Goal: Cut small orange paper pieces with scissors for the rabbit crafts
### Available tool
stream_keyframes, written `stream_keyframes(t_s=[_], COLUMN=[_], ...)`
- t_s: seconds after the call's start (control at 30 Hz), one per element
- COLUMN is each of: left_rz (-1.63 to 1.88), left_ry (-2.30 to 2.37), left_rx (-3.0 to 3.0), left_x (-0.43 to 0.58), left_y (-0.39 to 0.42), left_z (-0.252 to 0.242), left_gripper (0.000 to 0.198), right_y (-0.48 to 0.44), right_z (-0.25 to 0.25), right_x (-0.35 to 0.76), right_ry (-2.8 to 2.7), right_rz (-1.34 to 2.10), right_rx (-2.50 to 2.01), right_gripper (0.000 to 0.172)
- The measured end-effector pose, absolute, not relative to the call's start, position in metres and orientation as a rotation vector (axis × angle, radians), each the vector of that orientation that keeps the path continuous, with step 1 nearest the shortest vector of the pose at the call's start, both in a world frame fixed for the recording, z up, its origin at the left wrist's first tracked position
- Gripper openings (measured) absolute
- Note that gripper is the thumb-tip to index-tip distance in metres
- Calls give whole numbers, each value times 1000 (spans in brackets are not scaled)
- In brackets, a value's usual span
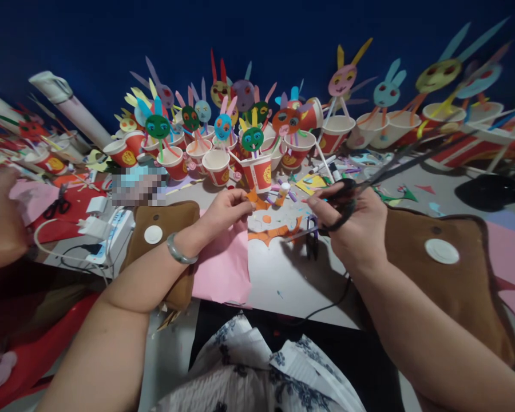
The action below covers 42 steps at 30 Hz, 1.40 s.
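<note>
My right hand (352, 226) grips black scissors (360, 186) by the handles, with the long blades pointing up and to the right. My left hand (229, 209) is closed in a pinch on a small orange paper piece (254, 198) at its fingertips. A green bangle (178, 253) circles my left wrist. Orange paper scraps (274, 232) lie on the grey table (283, 274) between my hands. A pink paper sheet (225, 266) lies under my left hand.
Several red paper cups (257, 171) with coloured bunny-face cutouts on sticks crowd the back of the table. Brown pads (446, 269) lie left and right. A glue stick (283, 191), a white power strip (107, 229) with cables and small black scissors (55, 206) lie about. Another person's arm (0, 223) enters at left.
</note>
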<state>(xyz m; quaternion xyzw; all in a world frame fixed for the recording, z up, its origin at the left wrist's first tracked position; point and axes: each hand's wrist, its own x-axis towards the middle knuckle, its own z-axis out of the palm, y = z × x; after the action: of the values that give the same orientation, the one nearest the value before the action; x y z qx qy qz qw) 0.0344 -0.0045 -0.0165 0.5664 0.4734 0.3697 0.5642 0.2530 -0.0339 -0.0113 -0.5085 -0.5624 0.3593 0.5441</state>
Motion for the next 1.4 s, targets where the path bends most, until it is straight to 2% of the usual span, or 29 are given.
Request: stream_keyframes(t_s=[0.37, 0.57, 0.9, 1.23, 1.4], left_rz=[746, 716, 651, 494, 411], left_ry=[1194, 1196, 1169, 1149, 1188], left_rx=[1393, 1405, 1628, 1750, 1761], left_x=[37, 36, 33, 30, 30], left_y=[-2, 0, 1, -2, -4], left_z=[-21, -31, -40, -38, -30], left_gripper=[11, 6, 9, 9, 8], right_y=[-22, -16, -8, -8, -9], right_z=[-12, -17, -36, -35, -26], right_x=[265, 273, 270, 266, 270], right_ry=[-2208, -2254, -2408, -2328, -2149], right_rz=[489, 546, 418, 453, 645], right_rx=[-1583, -1575, -1484, -1521, -1537], right_gripper=[28, 36, 34, 33, 33])
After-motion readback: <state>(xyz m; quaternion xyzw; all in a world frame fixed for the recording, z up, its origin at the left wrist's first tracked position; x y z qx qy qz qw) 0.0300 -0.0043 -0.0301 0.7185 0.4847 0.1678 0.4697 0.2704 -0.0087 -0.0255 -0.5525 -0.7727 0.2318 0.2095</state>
